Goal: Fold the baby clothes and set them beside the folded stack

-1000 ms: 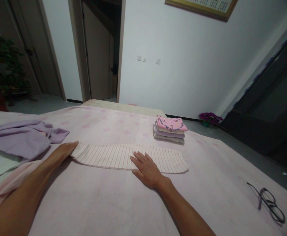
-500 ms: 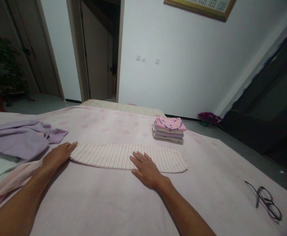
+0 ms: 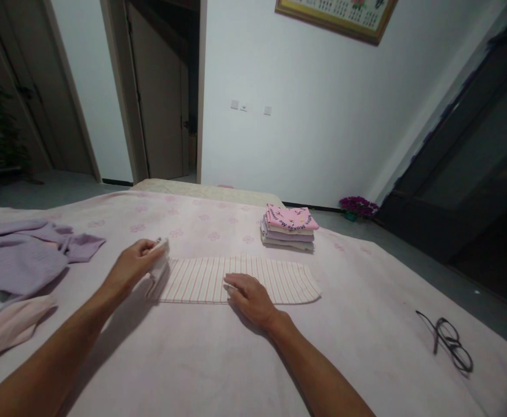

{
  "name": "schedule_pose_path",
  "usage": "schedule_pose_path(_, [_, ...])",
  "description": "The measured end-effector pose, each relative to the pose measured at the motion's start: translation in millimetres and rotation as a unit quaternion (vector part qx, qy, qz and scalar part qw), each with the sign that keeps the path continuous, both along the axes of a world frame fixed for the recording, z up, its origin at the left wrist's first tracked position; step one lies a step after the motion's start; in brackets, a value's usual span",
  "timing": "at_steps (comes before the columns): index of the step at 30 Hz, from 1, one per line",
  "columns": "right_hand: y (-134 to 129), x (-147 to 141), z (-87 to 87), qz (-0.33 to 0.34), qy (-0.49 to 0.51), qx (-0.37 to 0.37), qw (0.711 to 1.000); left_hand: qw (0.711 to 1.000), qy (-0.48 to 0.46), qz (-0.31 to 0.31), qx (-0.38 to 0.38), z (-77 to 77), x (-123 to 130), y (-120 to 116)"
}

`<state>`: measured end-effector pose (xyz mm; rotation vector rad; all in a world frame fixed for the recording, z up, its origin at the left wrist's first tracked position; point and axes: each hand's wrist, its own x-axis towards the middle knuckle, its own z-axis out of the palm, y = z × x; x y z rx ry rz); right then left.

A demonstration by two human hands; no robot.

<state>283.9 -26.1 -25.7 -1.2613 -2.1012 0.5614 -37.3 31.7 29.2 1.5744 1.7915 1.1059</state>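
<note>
Pinching the left end of the striped cloth (image 3: 204, 279), which lies across the middle of the head view, the left hand (image 3: 143, 258) holds this end raised above the pale pink sheet (image 3: 184, 359). The right hand (image 3: 252, 299), slightly curled, touches the cloth near the frame's centre; whether it grips, I cannot tell. A folded pile (image 3: 289, 227) stands right of centre, and dark glasses (image 3: 451, 344) lie at lower right.
</note>
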Motion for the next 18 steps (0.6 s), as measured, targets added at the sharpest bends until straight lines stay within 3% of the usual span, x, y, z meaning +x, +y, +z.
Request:
schedule_pose_path(2, [2,-5,1.0,-0.020,0.128,-0.051,0.990,0.998,-0.029,-0.047,0.013,0.6,34,-5])
schedule_pose_path(5, [2,-13,5.9,-0.015,0.272,-0.175,0.946,0.995,-0.036,-0.092,0.012,-6.7,80,-13])
schedule_pose_path(9, [0,-20,11.5,0.026,0.364,-0.254,0.896,0.986,-0.017,-0.165,0.009,-18.9,124,-26])
schedule_pose_path(14, [3,-22,8.7,0.023,0.404,-0.263,0.876,0.970,-0.046,-0.237,-0.015,-29.2,141,-38])
schedule_pose_path(18, [5,-23,7.4,0.016,0.405,-0.273,0.872,0.951,-0.164,-0.242,-0.097,-37.3,137,-40])
